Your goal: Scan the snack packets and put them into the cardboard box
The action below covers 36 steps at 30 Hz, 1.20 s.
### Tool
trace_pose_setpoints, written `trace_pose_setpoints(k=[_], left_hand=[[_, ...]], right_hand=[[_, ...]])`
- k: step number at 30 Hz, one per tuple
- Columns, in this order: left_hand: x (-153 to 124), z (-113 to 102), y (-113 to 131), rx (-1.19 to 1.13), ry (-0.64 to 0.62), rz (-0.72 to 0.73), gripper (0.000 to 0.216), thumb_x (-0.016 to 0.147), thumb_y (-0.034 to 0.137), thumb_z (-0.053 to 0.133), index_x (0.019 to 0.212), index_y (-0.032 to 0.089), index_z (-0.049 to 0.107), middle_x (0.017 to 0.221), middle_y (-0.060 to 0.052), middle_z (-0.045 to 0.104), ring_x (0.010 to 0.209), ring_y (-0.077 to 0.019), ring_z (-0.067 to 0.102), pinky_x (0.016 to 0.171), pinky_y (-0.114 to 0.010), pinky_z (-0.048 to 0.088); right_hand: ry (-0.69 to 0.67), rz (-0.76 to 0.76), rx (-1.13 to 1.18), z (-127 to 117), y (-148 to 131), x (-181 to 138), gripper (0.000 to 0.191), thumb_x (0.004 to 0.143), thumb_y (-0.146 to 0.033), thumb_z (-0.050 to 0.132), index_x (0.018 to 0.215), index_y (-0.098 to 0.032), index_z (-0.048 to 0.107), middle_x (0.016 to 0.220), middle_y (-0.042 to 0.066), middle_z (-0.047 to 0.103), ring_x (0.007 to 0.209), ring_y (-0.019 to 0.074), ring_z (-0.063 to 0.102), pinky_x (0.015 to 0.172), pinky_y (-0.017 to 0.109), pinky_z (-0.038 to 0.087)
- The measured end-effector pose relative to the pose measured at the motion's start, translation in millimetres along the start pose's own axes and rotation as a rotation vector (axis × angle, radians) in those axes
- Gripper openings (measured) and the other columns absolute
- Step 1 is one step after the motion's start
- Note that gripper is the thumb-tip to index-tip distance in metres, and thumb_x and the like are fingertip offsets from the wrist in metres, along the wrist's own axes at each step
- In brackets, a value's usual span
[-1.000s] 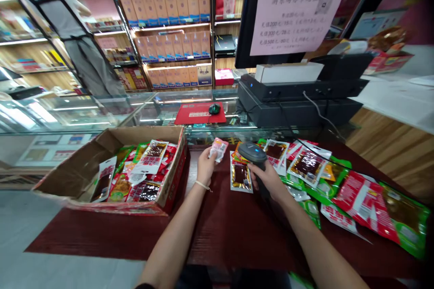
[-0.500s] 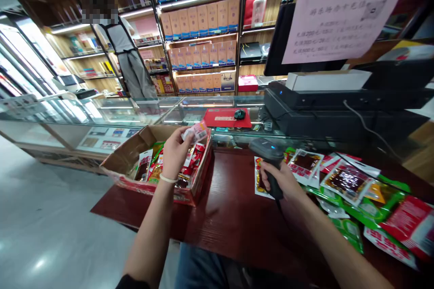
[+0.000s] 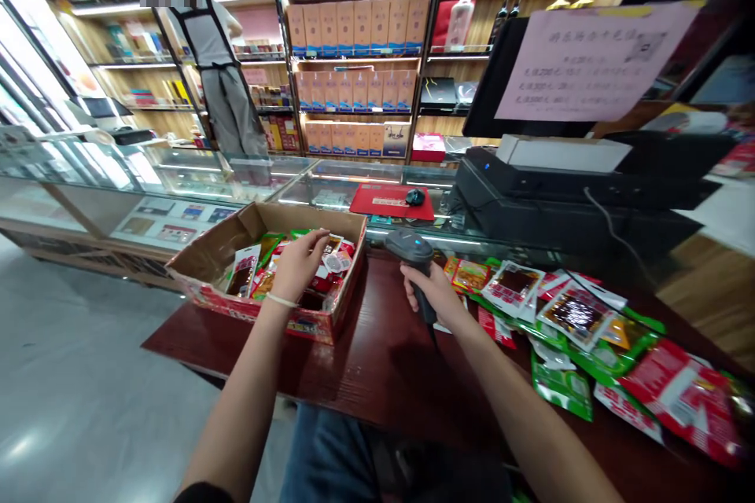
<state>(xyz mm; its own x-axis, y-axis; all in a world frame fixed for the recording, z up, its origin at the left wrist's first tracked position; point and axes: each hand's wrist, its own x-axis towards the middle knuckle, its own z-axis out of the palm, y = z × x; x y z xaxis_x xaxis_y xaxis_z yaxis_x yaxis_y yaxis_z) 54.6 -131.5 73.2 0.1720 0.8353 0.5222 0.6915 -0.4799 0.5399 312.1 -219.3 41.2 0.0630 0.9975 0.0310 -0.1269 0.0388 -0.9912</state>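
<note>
My left hand (image 3: 298, 261) is over the open cardboard box (image 3: 212, 300), its fingers stretched out and apart, with nothing visible in them. Snack packets lie in the box, among them a white-and-red packet (image 3: 337, 262) just right of my fingertips and a dark-filled packet (image 3: 243, 271) on the left. My right hand (image 3: 440, 295) is wrapped round the handle of a black barcode scanner (image 3: 410, 246), whose head points left toward the box. Beneath that hand, a packet on the brown tabletop (image 3: 377, 346) is mostly covered.
Several snack packets (image 3: 575, 310) are piled on the right of the table. Behind them stands a black cash-register terminal (image 3: 531, 189) with a pink paper sign (image 3: 595, 67). A mouse (image 3: 414, 197) rests on a red mat (image 3: 377, 200). A person in an apron (image 3: 221, 86) stands behind the glass counter.
My left hand has lowered into the box area and let go of the small pink-and-white packet. The scanner in my right hand has moved left, toward the box. The view has shifted slightly.
</note>
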Motion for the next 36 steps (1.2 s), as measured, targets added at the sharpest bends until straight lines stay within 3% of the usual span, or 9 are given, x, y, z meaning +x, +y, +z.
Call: trace_pose_setpoints(k=[4, 8, 11, 14, 18, 21, 26, 30, 36], left_hand=[[-8.2, 4.2, 37.4, 0.010, 0.057, 0.027, 0.031, 0.093, 0.035, 0.045, 0.110, 0.022, 0.068, 0.105, -0.006, 0.073, 0.093, -0.0216, 0.068, 0.084, -0.030, 0.049], [-20.4, 26.9, 89.5, -0.196, 0.022, 0.129, 0.031, 0.095, 0.036, 0.044, 0.113, 0.024, 0.067, 0.105, -0.003, 0.073, 0.093, -0.0184, 0.068, 0.085, -0.028, 0.049], [-25.9, 66.3, 118.2, -0.319, -0.154, 0.187, 0.031, 0.095, 0.036, 0.044, 0.112, 0.025, 0.067, 0.103, -0.003, 0.074, 0.092, -0.0181, 0.068, 0.084, -0.027, 0.049], [-28.5, 122.4, 126.9, -0.301, -0.339, 0.171, 0.028, 0.093, 0.034, 0.047, 0.106, 0.025, 0.069, 0.104, -0.003, 0.074, 0.094, -0.0195, 0.068, 0.083, -0.027, 0.048], [-33.0, 192.8, 121.4, -0.108, -0.583, 0.113, 0.025, 0.090, 0.037, 0.051, 0.096, 0.022, 0.069, 0.095, -0.007, 0.074, 0.090, -0.0227, 0.068, 0.077, -0.028, 0.047], [-37.8, 223.4, 123.4, 0.096, -0.668, 0.103, 0.043, 0.083, 0.053, 0.057, 0.099, 0.014, 0.066, 0.098, -0.016, 0.069, 0.092, -0.0284, 0.067, 0.077, -0.032, 0.047], [-41.6, 241.3, 147.3, 0.332, -0.710, 0.115, 0.076, 0.070, 0.068, 0.063, 0.110, 0.004, 0.058, 0.110, -0.026, 0.060, 0.104, -0.0359, 0.061, 0.084, -0.037, 0.047], [-33.7, 247.0, 154.4, 0.329, -0.821, 0.078, 0.074, 0.069, 0.063, 0.068, 0.116, 0.007, 0.053, 0.114, -0.024, 0.061, 0.104, -0.0321, 0.063, 0.083, -0.034, 0.047], [-17.3, 259.7, 134.6, 0.240, -0.946, 0.080, 0.064, 0.068, 0.059, 0.069, 0.111, 0.013, 0.059, 0.113, -0.020, 0.066, 0.104, -0.0301, 0.065, 0.077, -0.030, 0.047]], right_hand=[[0.061, 0.013, -0.004, -28.6, 2.3, -6.6, 0.035, 0.076, -0.049, 0.069, 0.091, -0.022, 0.052, 0.053, -0.008, 0.053, 0.035, 0.0090, 0.047, 0.033, 0.020, 0.039], [0.142, 0.022, -0.009, -62.0, 2.3, -14.6, 0.033, 0.076, -0.048, 0.069, 0.085, -0.021, 0.052, 0.052, -0.007, 0.053, 0.034, 0.0091, 0.046, 0.031, 0.020, 0.039], [0.227, 0.016, -0.028, -88.1, 3.2, -21.7, 0.033, 0.075, -0.047, 0.071, 0.080, -0.021, 0.050, 0.052, -0.006, 0.053, 0.034, 0.0089, 0.046, 0.031, 0.020, 0.039], [0.300, 0.027, -0.017, -112.9, 9.0, -28.7, 0.036, 0.074, -0.048, 0.072, 0.076, -0.022, 0.048, 0.052, -0.006, 0.053, 0.035, 0.0091, 0.047, 0.031, 0.020, 0.039], [0.372, 0.030, 0.030, -136.1, 21.7, -35.7, 0.035, 0.074, -0.047, 0.072, 0.076, -0.022, 0.047, 0.052, -0.006, 0.053, 0.034, 0.0093, 0.047, 0.031, 0.020, 0.040], [0.407, 0.049, 0.063, -143.4, 25.3, -38.3, 0.035, 0.073, -0.048, 0.072, 0.075, -0.022, 0.048, 0.051, -0.007, 0.054, 0.033, 0.0094, 0.046, 0.030, 0.021, 0.040], [0.446, 0.039, 0.107, -147.5, 18.0, -39.8, 0.034, 0.073, -0.047, 0.072, 0.074, -0.022, 0.049, 0.050, -0.007, 0.053, 0.033, 0.0095, 0.046, 0.030, 0.021, 0.040], [0.432, 0.016, 0.152, -151.2, 16.8, -41.3, 0.035, 0.074, -0.048, 0.071, 0.073, -0.022, 0.050, 0.051, -0.006, 0.052, 0.034, 0.0094, 0.046, 0.030, 0.021, 0.041], [0.417, 0.000, 0.170, -150.1, 17.9, -42.6, 0.035, 0.075, -0.049, 0.071, 0.076, -0.023, 0.048, 0.053, -0.007, 0.053, 0.035, 0.0096, 0.047, 0.031, 0.021, 0.041]])
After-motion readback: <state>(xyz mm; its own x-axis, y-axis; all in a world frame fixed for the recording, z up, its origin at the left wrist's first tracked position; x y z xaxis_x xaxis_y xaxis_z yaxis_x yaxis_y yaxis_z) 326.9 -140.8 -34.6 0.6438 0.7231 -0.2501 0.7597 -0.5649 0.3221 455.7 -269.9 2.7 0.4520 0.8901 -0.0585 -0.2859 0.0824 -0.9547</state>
